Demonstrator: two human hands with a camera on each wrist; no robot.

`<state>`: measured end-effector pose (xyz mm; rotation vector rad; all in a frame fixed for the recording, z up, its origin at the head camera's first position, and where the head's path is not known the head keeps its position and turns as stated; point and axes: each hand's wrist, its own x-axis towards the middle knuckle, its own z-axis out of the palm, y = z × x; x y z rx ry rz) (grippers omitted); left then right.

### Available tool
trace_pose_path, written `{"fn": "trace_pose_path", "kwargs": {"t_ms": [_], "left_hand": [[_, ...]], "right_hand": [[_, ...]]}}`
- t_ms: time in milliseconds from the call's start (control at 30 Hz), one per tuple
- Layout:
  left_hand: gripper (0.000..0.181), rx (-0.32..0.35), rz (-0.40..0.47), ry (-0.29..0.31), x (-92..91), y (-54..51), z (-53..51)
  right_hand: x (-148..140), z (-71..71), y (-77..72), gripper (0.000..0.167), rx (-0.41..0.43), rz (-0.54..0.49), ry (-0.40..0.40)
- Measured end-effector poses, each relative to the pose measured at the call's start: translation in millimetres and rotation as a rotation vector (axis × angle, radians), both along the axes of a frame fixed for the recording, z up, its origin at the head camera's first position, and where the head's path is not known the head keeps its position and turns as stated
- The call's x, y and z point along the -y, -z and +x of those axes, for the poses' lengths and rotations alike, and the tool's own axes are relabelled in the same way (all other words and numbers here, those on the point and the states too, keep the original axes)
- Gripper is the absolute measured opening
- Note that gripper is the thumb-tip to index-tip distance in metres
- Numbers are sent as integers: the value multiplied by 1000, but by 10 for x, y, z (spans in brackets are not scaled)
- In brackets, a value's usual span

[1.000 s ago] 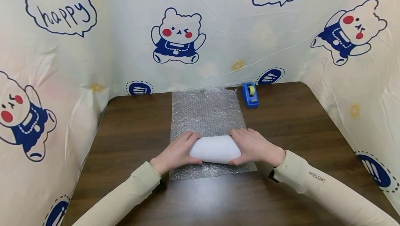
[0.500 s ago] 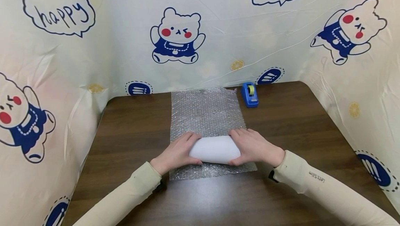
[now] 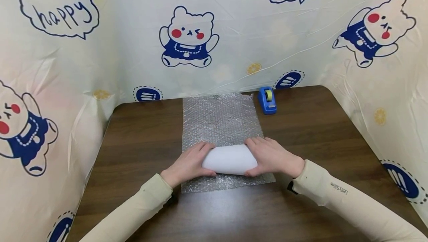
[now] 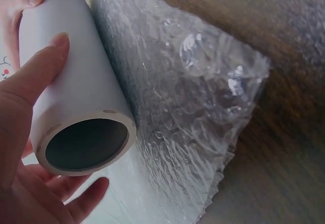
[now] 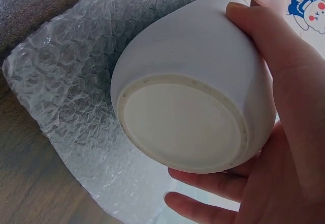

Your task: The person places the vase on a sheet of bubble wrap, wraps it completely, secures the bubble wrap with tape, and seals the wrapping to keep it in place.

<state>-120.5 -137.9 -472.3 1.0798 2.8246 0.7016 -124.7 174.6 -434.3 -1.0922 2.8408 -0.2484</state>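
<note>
A white vase lies on its side across the near part of a sheet of bubble wrap. My left hand grips its left end, the thumb on the near side and the fingers over the far side. In the left wrist view that end of the vase shows a round dark opening. Around the right end my right hand holds the same way. The right wrist view shows the wider, flat base of the vase with a rough ring at its edge.
A blue tape dispenser with yellow tape stands at the back, right of the bubble wrap. The brown wooden table ends at a patterned cloth hung at the back and both sides.
Both hands and the vase stay in place on the bubble wrap. Only the head view has shifted slightly.
</note>
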Motion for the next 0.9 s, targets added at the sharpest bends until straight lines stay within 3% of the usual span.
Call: {"fn": "trace_pose_path", "kwargs": {"t_ms": [300,433,500,600,700,900], "left_hand": [[80,-47,-30,3,48,-21,7],[74,-147,0,20,94,-68,11],[61,-222,32,41,112,-86,15],[37,-335,86,103,129,-116,37],[21,-390,113,212,132,-136,70],[33,-411,19,409,91,-120,183]], "right_hand": [[1,-2,-21,85,29,-17,-3],[-12,-17,-17,86,46,-16,-3],[-20,-26,-14,86,57,-16,1],[-28,-42,-7,86,74,-16,1],[-30,-53,-8,86,79,-16,1],[-20,-62,-8,85,85,-21,1]]}}
